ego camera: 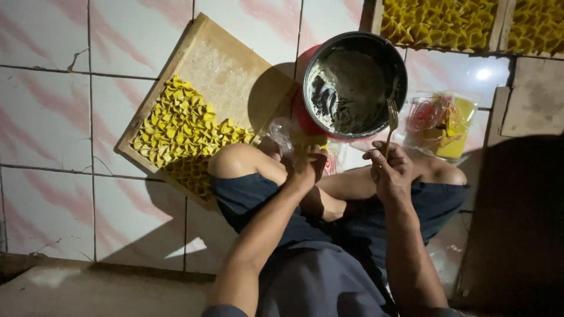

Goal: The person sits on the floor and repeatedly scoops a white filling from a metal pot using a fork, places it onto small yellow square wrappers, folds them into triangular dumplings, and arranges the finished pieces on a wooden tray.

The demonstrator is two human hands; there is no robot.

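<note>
pale floor tiles (47,117) with pink streaks and dark grout lines fill the scene, lit from above while the right side falls into deep shadow. on the floor a person sits cross-legged in dark shorts, bare knees spread to either side. ahead of the left knee lies a wooden tray (229,64), tilted diagonally, its lower-left part packed with small folded yellow pieces (176,126) set close together; the upper part of the tray is bare. just beyond the hands stands a dark round bowl (352,82) resting on something red, its inside smeared with a grey-white paste. the right hand (389,170) is clenched around the handle of a fork (392,117), whose tines point up and reach the bowl's lower right rim. the left hand (305,164) is curled near the left knee, pinching something small; what it grips cannot be made out, though crinkled clear plastic (282,132) shows just beside it. to the right of the bowl lies a clear plastic bag (440,120) with yellow and red contents. along the top edge two more wooden trays (440,23), both filled with the same yellow folded pieces, sit side by side. a plain board (534,97) lies at the far right, half in shadow.
</note>
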